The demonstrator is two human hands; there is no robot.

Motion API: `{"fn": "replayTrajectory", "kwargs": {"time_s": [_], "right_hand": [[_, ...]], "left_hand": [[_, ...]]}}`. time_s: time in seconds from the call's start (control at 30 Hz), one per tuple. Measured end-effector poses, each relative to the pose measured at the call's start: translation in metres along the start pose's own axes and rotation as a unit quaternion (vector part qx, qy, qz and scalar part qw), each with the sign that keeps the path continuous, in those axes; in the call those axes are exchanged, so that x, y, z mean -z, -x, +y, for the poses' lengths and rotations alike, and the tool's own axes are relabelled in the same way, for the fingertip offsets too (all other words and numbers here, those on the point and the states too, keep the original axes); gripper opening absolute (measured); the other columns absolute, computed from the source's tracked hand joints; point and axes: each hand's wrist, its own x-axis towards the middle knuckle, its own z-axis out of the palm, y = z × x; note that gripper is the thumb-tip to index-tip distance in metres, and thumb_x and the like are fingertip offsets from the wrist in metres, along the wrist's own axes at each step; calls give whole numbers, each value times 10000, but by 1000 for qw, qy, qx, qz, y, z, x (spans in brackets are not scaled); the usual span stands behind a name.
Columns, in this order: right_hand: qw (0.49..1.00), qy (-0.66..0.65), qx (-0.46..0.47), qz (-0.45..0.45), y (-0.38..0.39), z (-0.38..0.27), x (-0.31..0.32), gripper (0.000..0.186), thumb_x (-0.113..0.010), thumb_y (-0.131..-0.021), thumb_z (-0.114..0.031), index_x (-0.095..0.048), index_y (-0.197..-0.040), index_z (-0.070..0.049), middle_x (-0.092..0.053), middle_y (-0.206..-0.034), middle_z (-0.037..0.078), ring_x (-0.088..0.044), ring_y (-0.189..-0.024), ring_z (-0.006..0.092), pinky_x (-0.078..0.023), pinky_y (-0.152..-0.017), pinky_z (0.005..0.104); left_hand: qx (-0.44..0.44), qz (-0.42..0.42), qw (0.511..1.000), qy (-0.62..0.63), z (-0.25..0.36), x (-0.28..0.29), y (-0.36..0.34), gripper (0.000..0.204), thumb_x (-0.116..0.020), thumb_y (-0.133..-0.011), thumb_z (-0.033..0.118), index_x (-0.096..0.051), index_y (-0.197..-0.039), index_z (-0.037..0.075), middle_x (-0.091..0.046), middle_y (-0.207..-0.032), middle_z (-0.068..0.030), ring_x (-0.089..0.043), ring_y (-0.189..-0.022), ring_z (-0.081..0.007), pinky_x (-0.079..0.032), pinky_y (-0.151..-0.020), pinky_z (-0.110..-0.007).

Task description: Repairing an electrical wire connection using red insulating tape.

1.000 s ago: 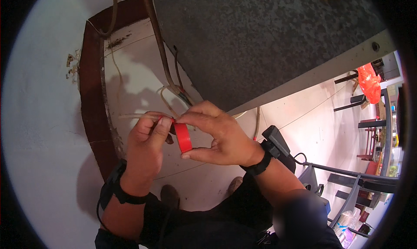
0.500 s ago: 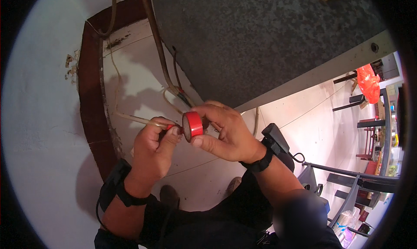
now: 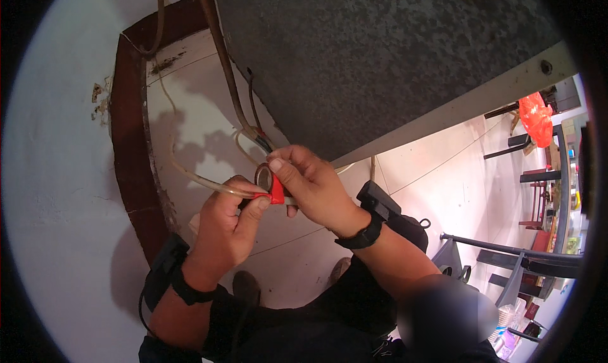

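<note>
My left hand (image 3: 223,227) pinches a pale cable (image 3: 201,181) between thumb and fingers, right where a strip of red tape wraps it. A roll of red electrical tape (image 3: 277,189) is in the closed fingers of my right hand (image 3: 320,192), tilted so its round core shows. The roll sits against the cable, close to my left thumb tip. Just beyond my right fingers, thicker cable ends with dark and red wires (image 3: 261,139) come together. My right hand hides part of the cable behind the roll.
A large dark grey mottled panel (image 3: 380,65) slopes overhead at the far side. A brown cable (image 3: 223,65) runs down beside it. The white wall (image 3: 63,173) with dark red skirting (image 3: 132,147) stands at left. Black metal bars (image 3: 513,252) and a red bag (image 3: 536,121) are at right.
My right hand has shifted left and turned over the cable, bringing the tape roll round to its far side. Red tape now spans between roll and cable. My left hand keeps its pinch.
</note>
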Motion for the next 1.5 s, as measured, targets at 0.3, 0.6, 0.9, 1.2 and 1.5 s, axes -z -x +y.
{"fn": "replayTrajectory", "kwargs": {"time_s": [0.3, 0.6, 0.9, 1.2, 1.5], "right_hand": [[951, 235, 190, -59, 3, -1, 9, 482, -647, -1016, -235, -523, -1407, 18, -647, -822, 35, -627, -724, 100, -509, -623, 268], [916, 267, 293, -58, 5, 0, 9, 389, -630, -1004, -148, -612, -1380, -47, -696, -1008, 130, -647, -830, 191, -532, -760, 333], [928, 234, 288, -20, 2, 1, 8, 279, -636, -971, -104, -678, -1235, -25, -699, -1022, 186, -669, -951, 348, -523, -843, 408], [919, 239, 313, 9, 0, -1, 10, 215, -691, -959, -118, -717, -1157, -39, -723, -949, 104, -676, -877, 214, -523, -789, 331], [910, 248, 331, 2, 0, -3, 12, 202, -708, -942, -103, -726, -1138, -54, -721, -948, 94, -682, -894, 210, -531, -784, 324]], "left_hand": [[34, 45, 998, -28, -4, 10, -7, 130, -626, -989, 108, -618, -1062, 1, -616, -931, -129, -602, -789, -221, -491, -741, -344], [106, -9, 976, 189, -10, 8, -8, 467, -734, -913, 103, -577, -1328, -44, -526, -1410, -195, -592, -1134, -211, -502, -936, -334], [112, -52, 980, 157, -8, 11, -9, 378, -687, -930, 59, -598, -1279, -56, -557, -1264, -113, -574, -1081, -144, -482, -915, -285], [227, -79, 949, 204, 15, 19, -7, 316, -643, -917, 112, -622, -1211, -5, -636, -999, -18, -581, -888, -111, -473, -810, -291], [236, -59, 911, 332, 6, 20, -2, 268, -648, -921, 164, -636, -1134, 2, -622, -942, -30, -564, -765, -101, -464, -691, -248]]}}
